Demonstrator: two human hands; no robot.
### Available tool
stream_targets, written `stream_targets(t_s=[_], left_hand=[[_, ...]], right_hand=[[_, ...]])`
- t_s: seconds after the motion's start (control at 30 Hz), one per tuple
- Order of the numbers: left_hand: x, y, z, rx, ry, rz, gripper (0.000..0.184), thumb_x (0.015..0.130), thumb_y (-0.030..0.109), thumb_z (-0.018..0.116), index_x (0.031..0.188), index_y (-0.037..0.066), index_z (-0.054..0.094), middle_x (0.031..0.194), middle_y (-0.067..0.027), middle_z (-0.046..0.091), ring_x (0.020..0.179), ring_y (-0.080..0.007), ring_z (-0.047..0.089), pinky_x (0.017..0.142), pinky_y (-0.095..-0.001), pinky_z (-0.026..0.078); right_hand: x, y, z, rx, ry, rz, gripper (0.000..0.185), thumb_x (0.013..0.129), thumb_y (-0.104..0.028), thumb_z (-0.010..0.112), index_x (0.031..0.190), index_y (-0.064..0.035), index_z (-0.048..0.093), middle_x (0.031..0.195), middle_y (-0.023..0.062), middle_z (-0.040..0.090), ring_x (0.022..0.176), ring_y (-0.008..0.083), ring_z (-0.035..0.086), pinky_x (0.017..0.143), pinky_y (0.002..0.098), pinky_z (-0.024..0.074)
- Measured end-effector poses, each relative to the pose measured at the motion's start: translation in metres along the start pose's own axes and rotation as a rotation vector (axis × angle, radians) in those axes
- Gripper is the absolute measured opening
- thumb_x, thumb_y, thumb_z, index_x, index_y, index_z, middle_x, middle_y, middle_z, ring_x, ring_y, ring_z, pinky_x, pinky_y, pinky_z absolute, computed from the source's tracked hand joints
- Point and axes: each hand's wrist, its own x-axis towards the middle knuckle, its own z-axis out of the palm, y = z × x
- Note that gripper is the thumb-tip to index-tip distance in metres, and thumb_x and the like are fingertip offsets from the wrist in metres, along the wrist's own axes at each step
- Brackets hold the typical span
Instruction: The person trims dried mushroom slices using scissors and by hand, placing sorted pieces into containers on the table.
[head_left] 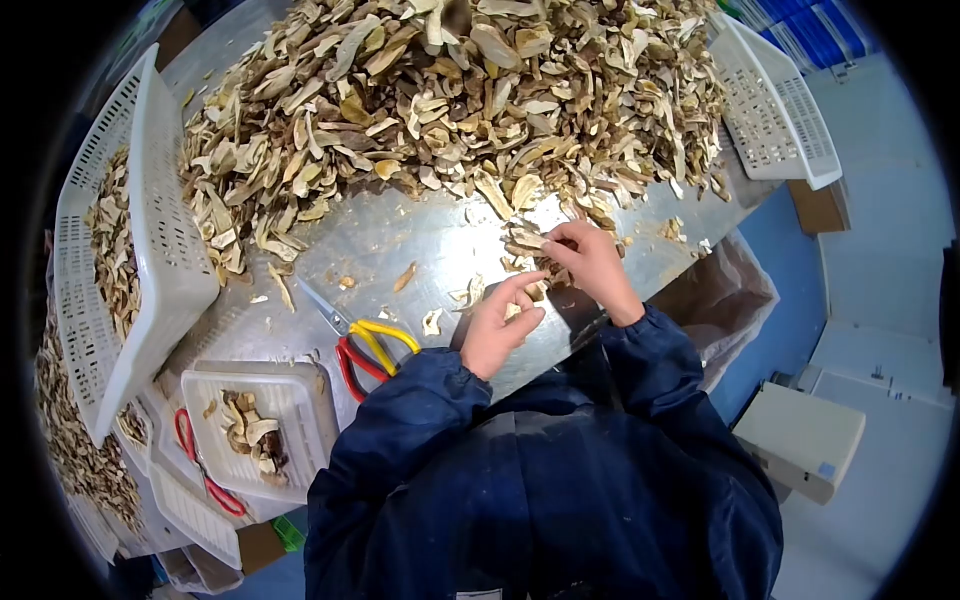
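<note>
Dried mushroom slices form a large heap (450,100) across the metal table (370,240). My left hand (503,325) is over the table near its front edge, fingers apart, index finger stretched toward a few loose slices, with nothing in it. To its right, my right hand (590,262) reaches down over the small group of slices (525,240), thumb and fingertips pressed together at a slice. What those fingertips hold, if anything, is too small to make out. Scissors with red and yellow handles (365,345) lie left of my left hand.
A white perforated basket (150,250) with slices stands at the left, another (775,105) at the back right. A shallow tray (262,425) holds some slices, with red-handled scissors (203,470) beside it. A lined bin (725,300) is below the right edge.
</note>
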Motion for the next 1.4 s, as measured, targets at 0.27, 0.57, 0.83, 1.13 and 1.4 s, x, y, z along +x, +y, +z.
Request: stream_targets(t_s=[0.27, 0.57, 0.83, 1.13, 1.4], left_hand=[[0.007, -0.019, -0.007, -0.269, 0.027, 0.034, 0.023, 0.095, 0.013, 0.048, 0.114, 0.003, 0.053, 0.077, 0.0016, 0.045, 0.059, -0.005, 0.039, 0.052, -0.0197, 0.032], [0.003, -0.009, -0.008, 0.281, -0.199, 0.098, 0.013, 0.087, 0.007, 0.057, 0.08, 0.0, 0.064, 0.091, -0.0064, 0.061, 0.075, -0.0135, 0.054, 0.07, -0.0259, 0.044], [0.0, -0.01, -0.004, 0.287, -0.349, 0.093, 0.011, 0.084, 0.008, 0.06, 0.085, 0.0, 0.067, 0.085, -0.007, 0.062, 0.08, -0.0157, 0.06, 0.072, -0.0271, 0.046], [0.0, -0.002, -0.003, 0.282, -0.491, 0.141, 0.012, 0.085, 0.009, 0.058, 0.081, 0.0, 0.065, 0.082, -0.0077, 0.061, 0.08, -0.017, 0.059, 0.073, -0.0287, 0.046], [0.001, -0.004, -0.006, 0.236, -0.4, 0.213, 0.017, 0.088, 0.012, 0.055, 0.079, -0.001, 0.063, 0.08, -0.0057, 0.058, 0.072, -0.015, 0.055, 0.065, -0.0272, 0.043]], right_hand=[[-0.024, -0.026, -0.013, 0.557, -0.215, 0.391, 0.016, 0.087, -0.017, 0.061, 0.079, -0.004, 0.062, 0.066, -0.0044, 0.056, 0.057, 0.0023, 0.046, 0.051, 0.0188, 0.0346], [-0.062, -0.045, -0.024, 0.233, -0.267, 0.085, 0.023, 0.084, -0.024, 0.063, 0.08, -0.0018, 0.06, 0.062, 0.0118, 0.057, 0.054, 0.0167, 0.053, 0.053, 0.0301, 0.0419], [-0.069, -0.047, -0.029, 0.094, -0.363, 0.048, 0.028, 0.087, -0.025, 0.059, 0.073, -0.0014, 0.06, 0.059, 0.0103, 0.057, 0.05, 0.0218, 0.051, 0.051, 0.0307, 0.0403], [-0.079, -0.029, -0.021, 0.518, -0.563, 0.246, 0.035, 0.093, -0.028, 0.056, 0.07, -0.002, 0.059, 0.053, -0.001, 0.049, 0.051, 0.0048, 0.041, 0.048, 0.0242, 0.0309], [-0.061, -0.029, -0.018, 0.629, -0.631, 0.271, 0.036, 0.095, -0.029, 0.054, 0.069, -0.0044, 0.059, 0.052, -0.005, 0.044, 0.048, 0.0032, 0.037, 0.046, 0.0217, 0.0268]])
